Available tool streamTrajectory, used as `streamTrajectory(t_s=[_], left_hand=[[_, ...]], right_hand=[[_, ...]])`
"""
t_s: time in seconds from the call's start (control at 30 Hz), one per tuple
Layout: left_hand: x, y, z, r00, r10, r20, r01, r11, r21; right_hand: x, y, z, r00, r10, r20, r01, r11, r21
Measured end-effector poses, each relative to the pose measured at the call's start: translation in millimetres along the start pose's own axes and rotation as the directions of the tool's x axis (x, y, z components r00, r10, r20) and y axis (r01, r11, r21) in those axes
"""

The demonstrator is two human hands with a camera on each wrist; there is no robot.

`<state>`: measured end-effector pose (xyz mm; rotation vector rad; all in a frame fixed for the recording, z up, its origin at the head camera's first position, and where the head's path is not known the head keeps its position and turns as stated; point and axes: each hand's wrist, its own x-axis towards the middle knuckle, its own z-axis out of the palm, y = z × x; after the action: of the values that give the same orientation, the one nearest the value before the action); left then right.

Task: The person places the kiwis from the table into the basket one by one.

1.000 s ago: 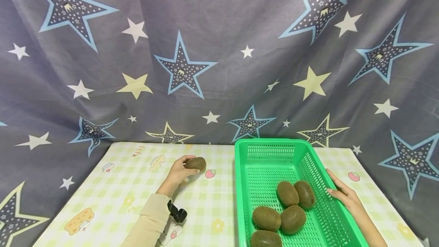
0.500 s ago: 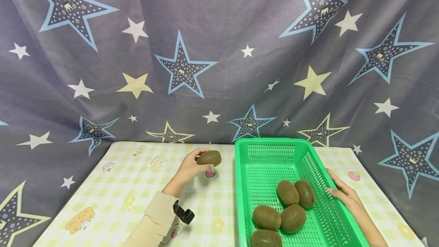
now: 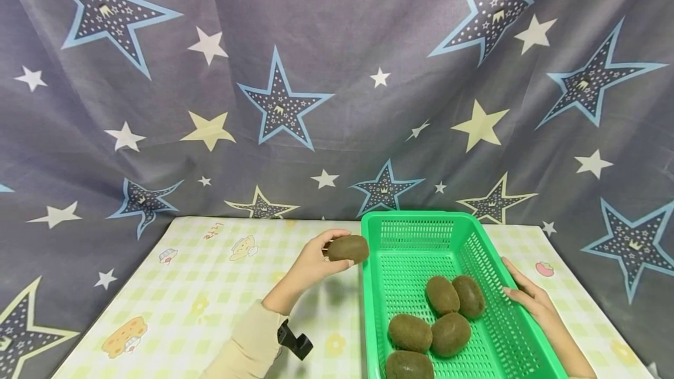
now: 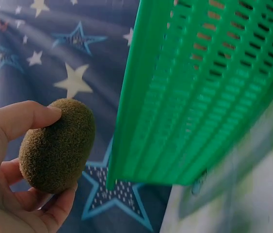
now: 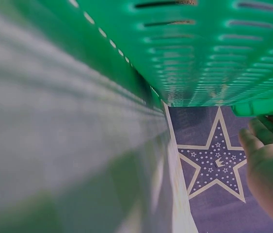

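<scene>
A brown, fuzzy kiwi is held in my left hand, just at the left rim of a green plastic basket. In the left wrist view the thumb lies over the kiwi and the fingers curl beneath it. My right hand holds the basket's right rim, thumb over the edge. In the right wrist view the fingers reach up beneath the rim. Several kiwis lie in the near half of the basket, among them a front kiwi cut by the frame edge.
A checked tablecloth covers the table. Behind the table hangs a dark curtain with a star print. A black wrist mount sticks out from the left sleeve.
My left hand has carried the kiwi to the right across the table, up to the basket's left rim. My right hand and the basket have stayed in place.
</scene>
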<state>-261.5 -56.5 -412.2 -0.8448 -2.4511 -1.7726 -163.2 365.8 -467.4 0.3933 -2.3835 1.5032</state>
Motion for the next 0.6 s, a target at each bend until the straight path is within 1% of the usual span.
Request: streamTrajectory(t_s=[0.07,0.17,0.23,0.4,0.6], left_hand=[[0.1,3.7,5.0,0.999,0.035,0.009,-0.035,0.999,0.015],[-0.1,9.4,13.4,0.998,0.06,0.026,-0.061,0.998,0.022],[-0.5,12.2,19.4,0.997,0.059,0.041,-0.06,0.998,0.023],[-4.0,16.7,34.3,0.997,0.034,0.075,-0.036,0.999,0.028],[-7.5,26.7,46.7,0.99,0.058,0.128,-0.059,0.998,0.011]], right_hand=[[0.0,-0.1,0.1,1.0,-0.012,0.0,0.012,1.0,0.009],[-0.2,-0.1,0.2,1.0,-0.021,0.002,0.021,0.999,0.026],[-0.1,0.0,0.3,1.0,-0.027,0.002,0.027,0.999,0.034],[0.2,0.6,0.0,1.0,-0.03,0.006,0.03,0.999,0.037],[1.0,1.0,0.2,0.999,-0.045,0.011,0.044,0.997,0.057]])
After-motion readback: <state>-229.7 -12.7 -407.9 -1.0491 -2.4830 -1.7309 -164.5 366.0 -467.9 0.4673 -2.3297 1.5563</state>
